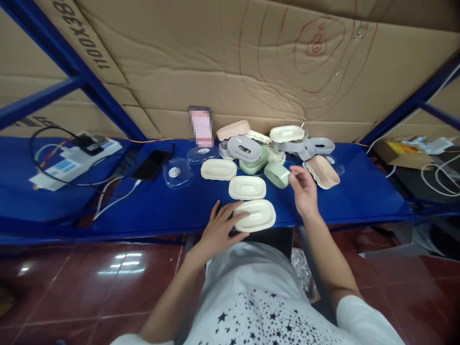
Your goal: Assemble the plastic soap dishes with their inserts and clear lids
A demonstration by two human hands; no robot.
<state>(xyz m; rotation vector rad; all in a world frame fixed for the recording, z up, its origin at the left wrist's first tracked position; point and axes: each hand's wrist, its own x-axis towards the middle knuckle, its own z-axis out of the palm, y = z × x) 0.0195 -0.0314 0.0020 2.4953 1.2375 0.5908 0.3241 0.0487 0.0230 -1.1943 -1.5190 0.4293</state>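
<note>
My left hand [224, 227] is open, its spread fingers resting on the left side of a cream oval dish [260, 215] at the table's front edge. My right hand [304, 189] has its fingertips pinched at the right end of a green oval piece [276, 174], which is tilted. Just behind the front dish lies a second cream dish [247, 188], and a third cream dish [218, 169] sits further back to the left. To the right of my right hand, a peach piece [325, 171] rests on a cream one.
Behind them is a pile with a grey slotted piece [244, 148], peach piece [233, 130] and cream dish [286, 133]. Clear lids [178, 172], a black phone [151, 164] with a white cable and a power strip [75, 164] are at left. An upright phone [201, 127] leans on cardboard.
</note>
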